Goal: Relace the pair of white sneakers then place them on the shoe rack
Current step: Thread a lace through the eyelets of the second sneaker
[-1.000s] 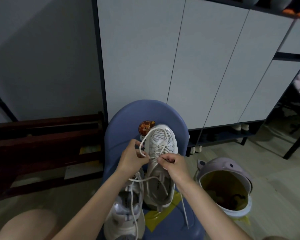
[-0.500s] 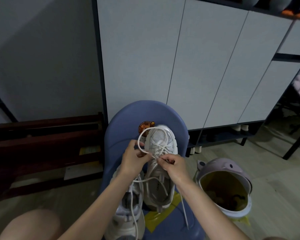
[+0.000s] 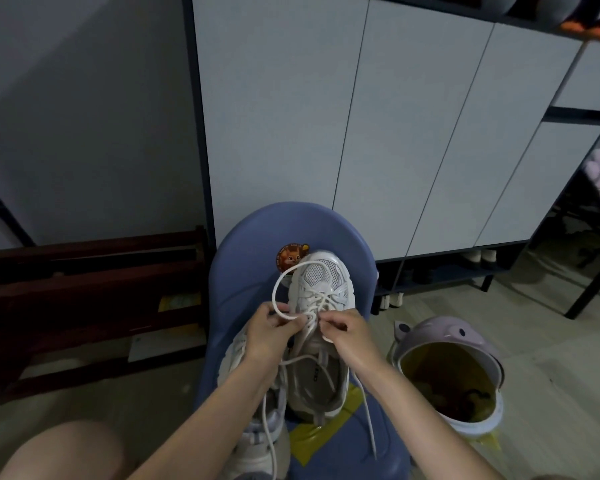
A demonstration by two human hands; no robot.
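Note:
A white sneaker lies toe-away on a blue chair. Its white lace arcs in a loop to the left of the toe and crosses the upper eyelets. My left hand pinches the lace at the sneaker's left side. My right hand pinches the lace on the right side, close to the tongue. The two hands almost touch over the eyelets. A loose lace end trails down past my right wrist. The second white sneaker lies nearer me, partly hidden under my left forearm.
White cabinet doors stand behind the chair, with a low open shelf beneath holding shoes. A dark wooden rack sits at the left. A lilac bin stands open at the right. My knee shows at bottom left.
The lace loop left of the toe has grown taller and wider. My two hands have drawn closer together over the eyelets.

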